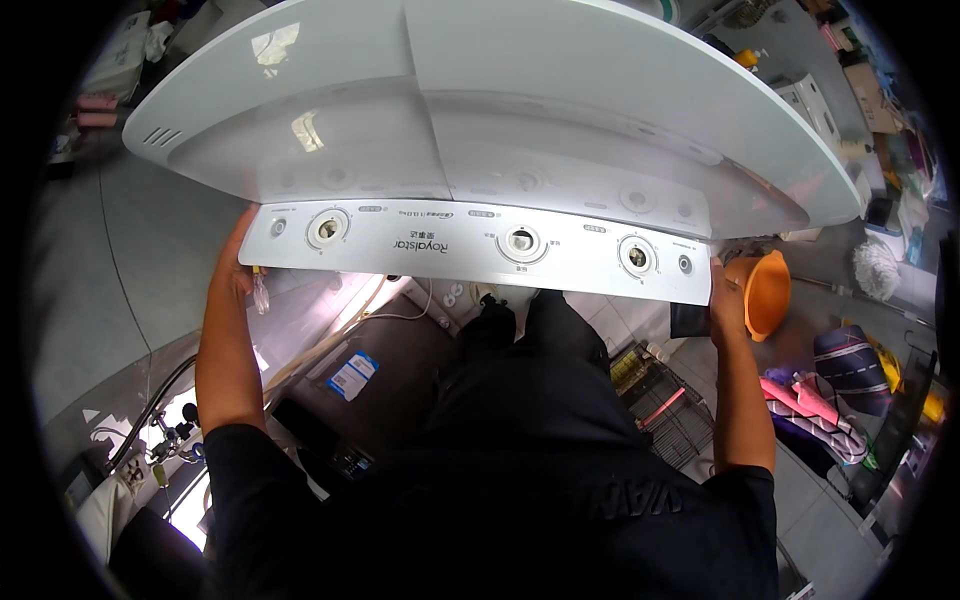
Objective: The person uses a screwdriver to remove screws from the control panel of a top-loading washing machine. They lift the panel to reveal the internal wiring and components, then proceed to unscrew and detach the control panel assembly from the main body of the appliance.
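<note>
A wide white top cover (600,120), like that of a twin-tub washing machine, spans the upper view, tilted up. Along its near edge runs a white control panel (375,240) with three round knob seats, their knobs off, and a small round fitting at each end. My left hand (240,258) is closed round the panel's left end, its fingers partly hidden behind it. Just below that hand hangs a screwdriver-like tool with a clear handle (261,292), apparently held by the fingers. My right hand (727,310) grips the panel's right end, its fingers mostly hidden.
Below the panel stands a dark grey cabinet (410,350) with a blue-and-white label. An orange bucket (768,295) is beyond my right hand. A wire cage (668,405) stands on the tiles, with colourful cloths (815,405) further right. Cables (135,440) run along the left.
</note>
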The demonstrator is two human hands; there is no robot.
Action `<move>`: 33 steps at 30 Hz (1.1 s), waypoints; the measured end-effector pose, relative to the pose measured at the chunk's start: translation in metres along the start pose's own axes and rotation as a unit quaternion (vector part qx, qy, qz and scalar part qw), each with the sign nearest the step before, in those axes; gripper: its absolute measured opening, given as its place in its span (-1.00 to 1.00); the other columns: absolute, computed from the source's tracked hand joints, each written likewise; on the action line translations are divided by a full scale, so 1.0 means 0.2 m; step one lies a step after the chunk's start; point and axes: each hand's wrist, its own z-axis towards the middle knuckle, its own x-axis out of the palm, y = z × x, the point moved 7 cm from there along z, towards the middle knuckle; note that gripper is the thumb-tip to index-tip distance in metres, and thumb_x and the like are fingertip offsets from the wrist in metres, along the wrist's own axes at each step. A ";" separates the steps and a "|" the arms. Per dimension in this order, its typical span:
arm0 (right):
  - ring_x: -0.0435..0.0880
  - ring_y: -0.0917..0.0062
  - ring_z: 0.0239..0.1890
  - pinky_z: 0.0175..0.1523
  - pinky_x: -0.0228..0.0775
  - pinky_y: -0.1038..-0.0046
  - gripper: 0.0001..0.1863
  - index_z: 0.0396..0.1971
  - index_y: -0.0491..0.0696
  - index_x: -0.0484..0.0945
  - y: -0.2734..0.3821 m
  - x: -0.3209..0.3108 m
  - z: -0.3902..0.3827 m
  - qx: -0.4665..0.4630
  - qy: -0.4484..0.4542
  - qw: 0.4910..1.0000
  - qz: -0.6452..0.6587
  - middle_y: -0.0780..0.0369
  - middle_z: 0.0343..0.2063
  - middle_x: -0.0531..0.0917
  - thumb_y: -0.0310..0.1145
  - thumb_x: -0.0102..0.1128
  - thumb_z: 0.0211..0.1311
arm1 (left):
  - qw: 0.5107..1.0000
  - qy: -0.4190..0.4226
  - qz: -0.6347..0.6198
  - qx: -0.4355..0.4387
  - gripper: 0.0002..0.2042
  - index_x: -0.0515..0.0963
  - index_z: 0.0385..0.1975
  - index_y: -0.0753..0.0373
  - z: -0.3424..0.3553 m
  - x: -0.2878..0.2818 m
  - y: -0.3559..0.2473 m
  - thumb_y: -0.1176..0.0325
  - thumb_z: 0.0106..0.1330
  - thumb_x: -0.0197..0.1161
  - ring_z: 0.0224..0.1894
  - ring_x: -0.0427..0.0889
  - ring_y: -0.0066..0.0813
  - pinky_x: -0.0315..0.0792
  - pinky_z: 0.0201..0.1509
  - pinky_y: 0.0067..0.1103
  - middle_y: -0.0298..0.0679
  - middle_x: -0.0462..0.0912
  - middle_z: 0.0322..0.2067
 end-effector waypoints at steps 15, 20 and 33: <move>0.37 0.68 -0.63 -0.54 0.11 0.57 -0.47 -0.38 -0.11 0.61 -0.05 0.01 0.00 0.040 0.002 0.996 0.074 0.36 -0.57 0.52 0.13 0.05 0.30 | 0.998 0.002 -0.069 0.013 -0.57 0.58 -0.31 0.15 -0.01 0.04 0.00 -0.14 0.20 0.24 -0.82 0.43 -0.70 0.23 -0.89 -0.80 -0.40 0.59 -0.60; 0.13 0.78 -0.84 -0.73 -0.20 0.61 -0.59 -0.51 0.09 0.54 -0.02 0.04 -0.01 0.042 -0.024 0.995 0.088 0.50 -0.78 0.33 0.09 0.02 0.33 | 0.999 -0.008 -0.037 0.017 -0.56 0.57 -0.29 0.12 0.07 -0.04 0.04 -0.18 0.20 0.22 -0.81 0.41 -0.71 0.18 -0.88 -0.78 -0.42 0.57 -0.61; 0.63 0.57 -0.29 -0.22 0.43 0.51 -0.55 -0.12 -0.09 0.59 -0.08 0.07 0.01 0.063 0.097 0.959 0.259 0.29 -0.30 0.66 0.02 0.06 0.35 | 0.994 -0.095 0.008 0.048 -0.59 0.60 -0.27 0.06 0.17 -0.20 0.09 -0.16 0.18 0.20 -0.64 0.44 -0.71 0.12 -0.69 -0.68 -0.50 0.54 -0.59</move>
